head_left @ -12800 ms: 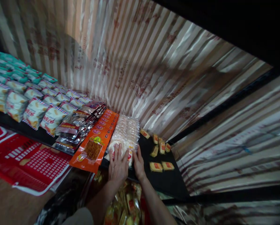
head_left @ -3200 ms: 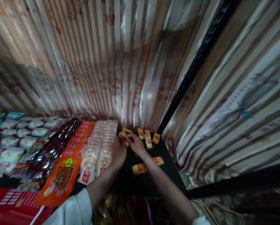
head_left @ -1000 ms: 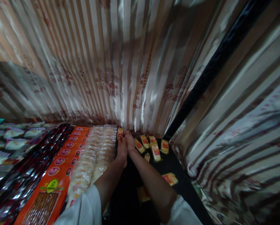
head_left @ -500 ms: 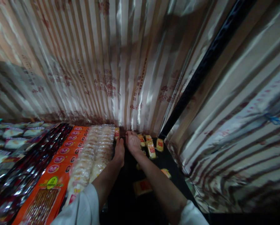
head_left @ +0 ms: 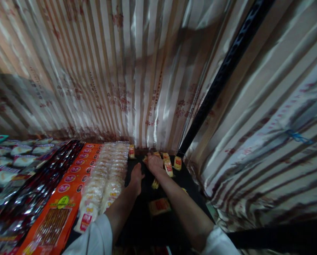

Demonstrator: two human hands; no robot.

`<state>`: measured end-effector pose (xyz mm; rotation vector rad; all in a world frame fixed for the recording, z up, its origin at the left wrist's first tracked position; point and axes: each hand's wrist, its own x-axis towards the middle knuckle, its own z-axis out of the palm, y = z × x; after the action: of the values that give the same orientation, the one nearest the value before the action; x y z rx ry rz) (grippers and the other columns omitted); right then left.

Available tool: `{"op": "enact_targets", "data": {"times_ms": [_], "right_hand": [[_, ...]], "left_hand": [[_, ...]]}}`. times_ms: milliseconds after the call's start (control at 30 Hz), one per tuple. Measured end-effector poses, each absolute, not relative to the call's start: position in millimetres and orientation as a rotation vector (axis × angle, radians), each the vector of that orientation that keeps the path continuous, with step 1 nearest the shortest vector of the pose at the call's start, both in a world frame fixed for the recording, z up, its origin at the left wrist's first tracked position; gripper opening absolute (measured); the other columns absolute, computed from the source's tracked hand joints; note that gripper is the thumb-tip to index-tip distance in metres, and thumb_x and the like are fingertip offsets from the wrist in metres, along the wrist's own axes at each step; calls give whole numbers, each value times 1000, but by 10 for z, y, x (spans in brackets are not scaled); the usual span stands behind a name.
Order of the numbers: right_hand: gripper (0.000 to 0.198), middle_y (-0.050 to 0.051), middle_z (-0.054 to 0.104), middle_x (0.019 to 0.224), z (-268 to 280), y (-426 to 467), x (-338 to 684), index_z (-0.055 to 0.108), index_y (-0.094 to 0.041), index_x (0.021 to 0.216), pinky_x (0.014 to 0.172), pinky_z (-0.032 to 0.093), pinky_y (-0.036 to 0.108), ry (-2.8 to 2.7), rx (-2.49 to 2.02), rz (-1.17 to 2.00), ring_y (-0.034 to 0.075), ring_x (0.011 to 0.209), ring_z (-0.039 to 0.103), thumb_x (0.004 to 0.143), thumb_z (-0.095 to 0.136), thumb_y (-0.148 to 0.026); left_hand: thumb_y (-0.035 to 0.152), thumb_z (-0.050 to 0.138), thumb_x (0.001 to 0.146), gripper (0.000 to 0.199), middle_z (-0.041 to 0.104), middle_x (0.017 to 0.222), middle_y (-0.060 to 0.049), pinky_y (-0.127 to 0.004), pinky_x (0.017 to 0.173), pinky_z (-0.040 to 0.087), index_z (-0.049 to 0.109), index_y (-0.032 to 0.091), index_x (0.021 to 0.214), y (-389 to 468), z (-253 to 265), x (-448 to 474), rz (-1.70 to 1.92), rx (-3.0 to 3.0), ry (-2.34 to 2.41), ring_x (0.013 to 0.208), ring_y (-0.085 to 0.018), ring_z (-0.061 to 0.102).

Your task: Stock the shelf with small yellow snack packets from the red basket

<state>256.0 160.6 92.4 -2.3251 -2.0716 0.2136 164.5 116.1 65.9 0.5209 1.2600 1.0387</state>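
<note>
Your left hand has drawn back, loosely spread with nothing visible in it, leaving one yellow packet unheld just beside the clear-wrapped strips at the back of the black shelf. Your right hand has shifted onto the loose packets, hiding some; whether it pinches one, I cannot tell.

The pale, plain sleeves look loose and softly creased; forearms, left hand and right hand are bare.
</note>
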Motion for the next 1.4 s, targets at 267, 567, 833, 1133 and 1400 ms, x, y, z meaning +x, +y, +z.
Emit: {"op": "enact_targets", "data": {"times_ms": [267,567,833,1133,1400], "right_hand": [[34,6,69,102,810,1654,2590,64,-22,99,77,45,29,-1782,-2197,478,23,99,62,74,59,-45],[26,2,70,88,560,1651,2464,62,-19,96,71,48,26,-1542,-1797,885,16,81,65,73,64,-32],[33,0,69,88,404,1711,2419,59,-22,104,72,48,24,-1524,-1733,886,14,81,64,72,62,-17],[33,1,67,94,481,1874,2232,58,-20,108,79,47,24,-1592,-1756,759,13,85,62,75,61,-23],[39,7,62,106,546,1960,2109,58,-18,114,86,45,26,-1629,-1848,675,16,95,60,77,60,-26]], "left_hand": [[31,41,87,33,48,133,-11,-36,89,49,52,17,116,1092,712,1614,1061,472,1171,116,-23,51],[29,39,86,29,60,117,-8,-33,100,38,59,16,104,1139,547,1561,1300,614,1062,110,-18,55],[28,39,89,30,59,121,-6,-27,104,35,55,17,112,1134,525,1578,1343,741,1188,115,-15,52],[25,36,91,37,43,140,-4,-26,112,22,47,19,125,1187,566,1536,1302,776,1225,130,-13,37],[25,33,92,41,37,144,-1,-24,111,23,41,22,132,1229,637,1520,1282,749,1178,134,-11,30]]}}
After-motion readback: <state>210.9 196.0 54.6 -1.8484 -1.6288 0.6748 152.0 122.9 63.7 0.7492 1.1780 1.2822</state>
